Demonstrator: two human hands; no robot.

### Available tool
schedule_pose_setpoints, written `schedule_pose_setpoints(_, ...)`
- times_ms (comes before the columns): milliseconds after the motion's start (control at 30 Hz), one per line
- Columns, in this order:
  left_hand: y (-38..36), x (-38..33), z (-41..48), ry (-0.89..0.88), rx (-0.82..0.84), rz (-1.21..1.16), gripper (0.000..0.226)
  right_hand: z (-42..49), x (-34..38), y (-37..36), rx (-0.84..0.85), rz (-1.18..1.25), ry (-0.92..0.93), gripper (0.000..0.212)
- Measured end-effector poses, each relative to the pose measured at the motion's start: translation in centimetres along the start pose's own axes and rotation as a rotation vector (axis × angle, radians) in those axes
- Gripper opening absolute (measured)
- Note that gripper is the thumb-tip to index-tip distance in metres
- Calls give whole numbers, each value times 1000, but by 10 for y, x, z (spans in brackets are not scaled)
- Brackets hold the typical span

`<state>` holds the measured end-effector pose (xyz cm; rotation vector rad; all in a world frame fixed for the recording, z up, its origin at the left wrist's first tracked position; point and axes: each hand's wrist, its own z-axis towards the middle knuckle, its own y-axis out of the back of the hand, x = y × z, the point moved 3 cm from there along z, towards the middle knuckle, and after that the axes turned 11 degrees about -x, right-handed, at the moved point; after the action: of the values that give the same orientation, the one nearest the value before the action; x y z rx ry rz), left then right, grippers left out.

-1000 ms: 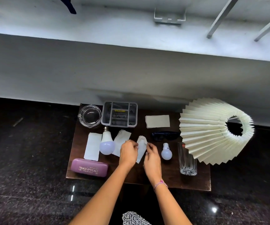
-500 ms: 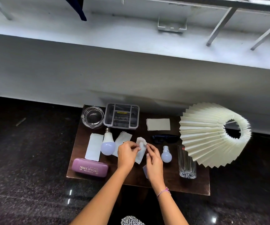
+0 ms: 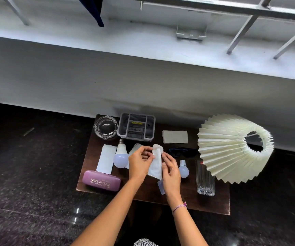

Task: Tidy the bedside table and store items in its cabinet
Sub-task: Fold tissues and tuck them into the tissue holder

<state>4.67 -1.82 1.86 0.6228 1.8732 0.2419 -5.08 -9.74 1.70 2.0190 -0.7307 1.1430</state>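
At table centre, between the large bulb (image 3: 121,158) and small bulb (image 3: 183,169): your left hand (image 3: 139,163) and right hand (image 3: 171,172), both pinched on the white tissue (image 3: 157,161), have now lifted it clear, so clearing has barely begun.

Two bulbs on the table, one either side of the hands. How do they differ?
The large bulb is clearly bigger than the small bulb. The large bulb lies to the left of the left hand, beside a white tissue; the small bulb lies to the right of the right hand, near the drinking glass. Both are white, lying on their sides, caps pointing toward the wall.
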Motion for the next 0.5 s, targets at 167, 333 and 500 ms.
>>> schedule_pose_setpoints(167,11,-9,1,-23,2,-59,30,2,9,2,-20,246,-197,41)
schedule_pose_setpoints(333,23,-19,6,-74,-21,-65,32,8,18,0,-25,247,-229,51)
schedule_pose_setpoints(500,29,-23,11,-72,-27,-111,34,20,27,-3,-66,165,-105,52)
